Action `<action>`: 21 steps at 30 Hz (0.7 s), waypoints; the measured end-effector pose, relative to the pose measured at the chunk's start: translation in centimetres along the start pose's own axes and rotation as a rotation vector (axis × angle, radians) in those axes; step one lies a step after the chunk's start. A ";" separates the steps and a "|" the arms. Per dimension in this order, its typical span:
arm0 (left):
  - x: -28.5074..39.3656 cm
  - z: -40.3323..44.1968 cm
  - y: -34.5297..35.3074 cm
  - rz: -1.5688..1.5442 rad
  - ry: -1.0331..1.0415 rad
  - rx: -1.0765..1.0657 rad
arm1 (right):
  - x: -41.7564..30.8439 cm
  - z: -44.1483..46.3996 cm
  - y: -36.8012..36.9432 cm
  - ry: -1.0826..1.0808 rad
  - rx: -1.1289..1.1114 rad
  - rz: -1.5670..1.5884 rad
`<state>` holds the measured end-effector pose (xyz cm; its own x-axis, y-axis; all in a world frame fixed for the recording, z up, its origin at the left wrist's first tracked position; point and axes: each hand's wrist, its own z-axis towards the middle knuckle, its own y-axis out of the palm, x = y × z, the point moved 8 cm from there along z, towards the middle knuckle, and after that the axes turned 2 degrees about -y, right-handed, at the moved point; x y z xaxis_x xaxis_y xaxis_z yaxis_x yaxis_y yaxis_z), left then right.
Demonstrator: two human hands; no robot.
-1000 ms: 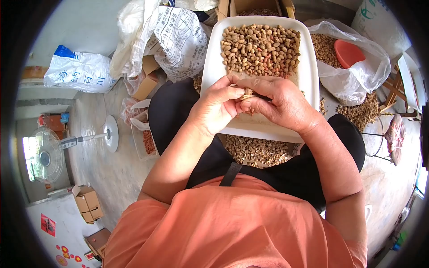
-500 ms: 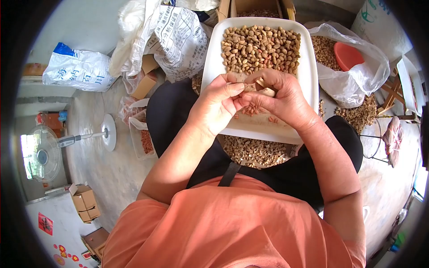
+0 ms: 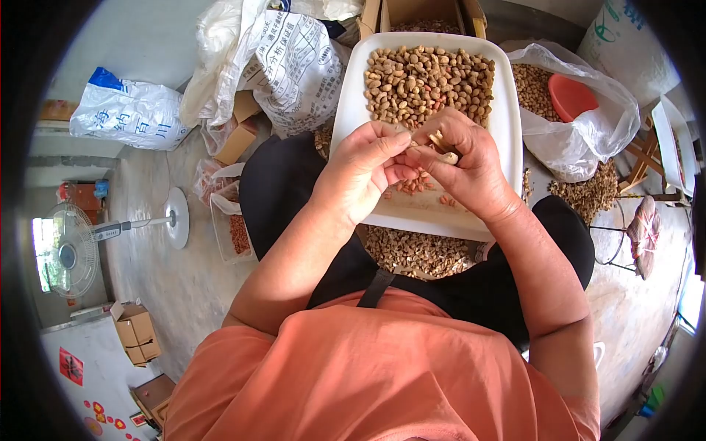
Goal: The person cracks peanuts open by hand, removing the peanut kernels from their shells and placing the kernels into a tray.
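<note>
Over a white tray (image 3: 353, 95), my two hands meet fingertip to fingertip. My right hand (image 3: 474, 165) is closed around several peanuts, and a pale peanut (image 3: 446, 157) sticks out between its fingers. My left hand (image 3: 360, 165) pinches with thumb and forefinger against the right fingertips; the peanut between them is mostly hidden. Unshelled peanuts (image 3: 426, 73) fill the far part of the tray. Under my hands lie shelled reddish kernels (image 3: 412, 184), partly covered by the fingers.
Empty shells (image 3: 419, 250) are heaped below the tray, between my legs. At right stands a plastic bag (image 3: 566, 147) of peanuts with a red bowl (image 3: 572, 97) in it. Left are a container of kernels (image 3: 240, 234), printed sacks (image 3: 294, 70) and a fan (image 3: 70, 256).
My right fingers have shifted and the peanuts in that hand now sit at a different angle. The fingertips of both hands stay together, and more kernels show beneath them.
</note>
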<state>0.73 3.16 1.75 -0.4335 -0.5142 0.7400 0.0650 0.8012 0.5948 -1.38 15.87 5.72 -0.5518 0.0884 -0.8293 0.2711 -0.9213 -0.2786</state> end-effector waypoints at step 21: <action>-0.4 0.6 -0.4 -0.066 -0.021 -0.013 | 0.8 0.0 0.8 0.101 -0.102 0.206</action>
<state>0.36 3.22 1.05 -0.4559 -0.5596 0.6921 0.0470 0.7614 0.6465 -1.56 15.24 4.84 -0.3965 -0.0557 -0.9164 0.4510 -0.8812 -0.1416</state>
